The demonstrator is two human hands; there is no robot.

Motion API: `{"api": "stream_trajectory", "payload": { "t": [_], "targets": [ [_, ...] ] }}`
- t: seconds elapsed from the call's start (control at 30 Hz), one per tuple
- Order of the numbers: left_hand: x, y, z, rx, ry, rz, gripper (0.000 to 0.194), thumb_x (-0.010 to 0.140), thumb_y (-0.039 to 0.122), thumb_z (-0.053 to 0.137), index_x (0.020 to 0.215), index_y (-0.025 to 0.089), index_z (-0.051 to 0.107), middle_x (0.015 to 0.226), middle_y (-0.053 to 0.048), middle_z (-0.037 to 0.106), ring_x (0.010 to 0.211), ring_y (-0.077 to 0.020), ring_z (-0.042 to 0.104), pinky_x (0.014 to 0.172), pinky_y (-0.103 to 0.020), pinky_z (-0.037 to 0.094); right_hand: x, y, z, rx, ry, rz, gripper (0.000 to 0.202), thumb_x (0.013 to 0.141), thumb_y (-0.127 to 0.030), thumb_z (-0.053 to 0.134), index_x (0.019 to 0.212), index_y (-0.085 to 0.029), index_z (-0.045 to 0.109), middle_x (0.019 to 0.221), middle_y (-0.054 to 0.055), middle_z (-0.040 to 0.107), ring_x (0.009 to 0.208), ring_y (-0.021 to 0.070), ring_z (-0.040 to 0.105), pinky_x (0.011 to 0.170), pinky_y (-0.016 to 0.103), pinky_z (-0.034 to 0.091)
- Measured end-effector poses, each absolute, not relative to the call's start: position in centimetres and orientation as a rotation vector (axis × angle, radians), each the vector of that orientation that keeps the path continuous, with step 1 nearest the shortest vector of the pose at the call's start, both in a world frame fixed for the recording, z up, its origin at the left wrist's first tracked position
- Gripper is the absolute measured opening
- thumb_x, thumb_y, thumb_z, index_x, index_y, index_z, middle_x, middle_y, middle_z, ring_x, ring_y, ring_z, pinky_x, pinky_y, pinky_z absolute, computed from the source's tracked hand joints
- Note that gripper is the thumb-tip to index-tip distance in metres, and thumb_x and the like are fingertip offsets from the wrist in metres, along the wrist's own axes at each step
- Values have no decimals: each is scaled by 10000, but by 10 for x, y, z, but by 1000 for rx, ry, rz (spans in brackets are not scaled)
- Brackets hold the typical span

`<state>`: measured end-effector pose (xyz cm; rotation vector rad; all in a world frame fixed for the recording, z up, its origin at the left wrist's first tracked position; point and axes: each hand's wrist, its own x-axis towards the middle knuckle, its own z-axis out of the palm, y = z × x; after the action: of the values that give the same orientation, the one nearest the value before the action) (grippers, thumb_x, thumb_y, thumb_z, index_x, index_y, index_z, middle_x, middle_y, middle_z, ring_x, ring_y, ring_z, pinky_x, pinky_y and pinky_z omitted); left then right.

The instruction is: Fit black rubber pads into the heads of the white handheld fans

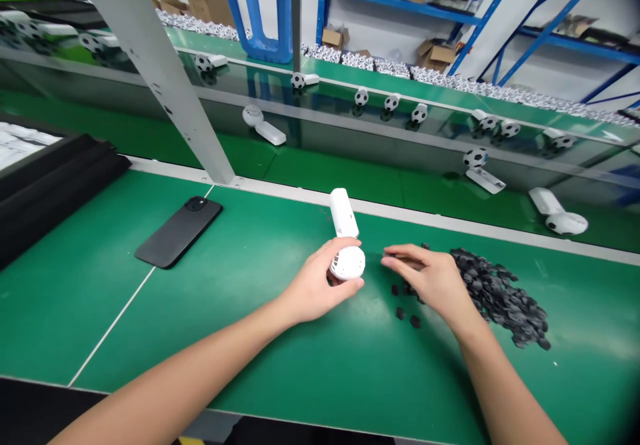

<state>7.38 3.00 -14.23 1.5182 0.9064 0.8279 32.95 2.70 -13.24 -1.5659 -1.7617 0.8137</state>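
My left hand (pixel 320 278) is wrapped round the round, slotted head of a white handheld fan (pixel 349 263). The fan's white handle (pixel 343 212) points away from me across the green table. To the right of it, my right hand (pixel 425 275) pinches what looks like a small black piece (pixel 385 256) between thumb and fingertips, a short gap away from the fan. Behind and beneath that hand spreads a pile of small flat black pieces (pixel 500 292). A few loose pieces (pixel 415 322) lie just left of the pile.
A black phone (pixel 179 232) lies at left, near a black-draped container (pixel 60 178). Beyond a pale rail runs a green conveyor (pixel 320 168) carrying white fans, several with football-patterned heads (pixel 475 158). A grey post (pixel 165 78) rises at the table's far edge.
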Motion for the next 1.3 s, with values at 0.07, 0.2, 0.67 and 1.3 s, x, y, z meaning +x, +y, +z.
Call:
{"api": "stream_trajectory", "payload": {
  "t": [0.07,0.2,0.67,1.3],
  "targets": [
    [75,30,-145,1582,931,807,520,866,251,709,1348,263,514,1177,-60,573,845,-168,564,720,-271,491,322,18,-129,-1514,-1771,997,314,878,-455,801,1140,-282,799,1103,31,799,950,268,774,851,359,637],
    [75,29,-147,1681,968,784,471,870,205,681,1301,272,502,1151,-48,561,829,-162,546,691,-258,470,308,7,-121,-1504,-1845,1149,245,933,-462,740,1078,-285,826,846,2,805,623,189,722,580,274,590],
    [76,24,-147,1857,927,738,608,779,431,843,1316,326,577,1179,-36,504,973,-197,609,820,-305,514,287,0,-119,-1580,-1505,1425,300,837,-492,822,835,-200,754,784,41,767,696,202,709,627,276,532],
    [79,24,-142,1892,1011,693,412,816,489,812,1143,300,646,1055,-14,525,898,-187,608,844,-330,514,285,1,-129,-1620,-1602,1252,287,796,-462,836,721,-209,721,713,20,756,612,180,653,561,274,459]
  ]
}}
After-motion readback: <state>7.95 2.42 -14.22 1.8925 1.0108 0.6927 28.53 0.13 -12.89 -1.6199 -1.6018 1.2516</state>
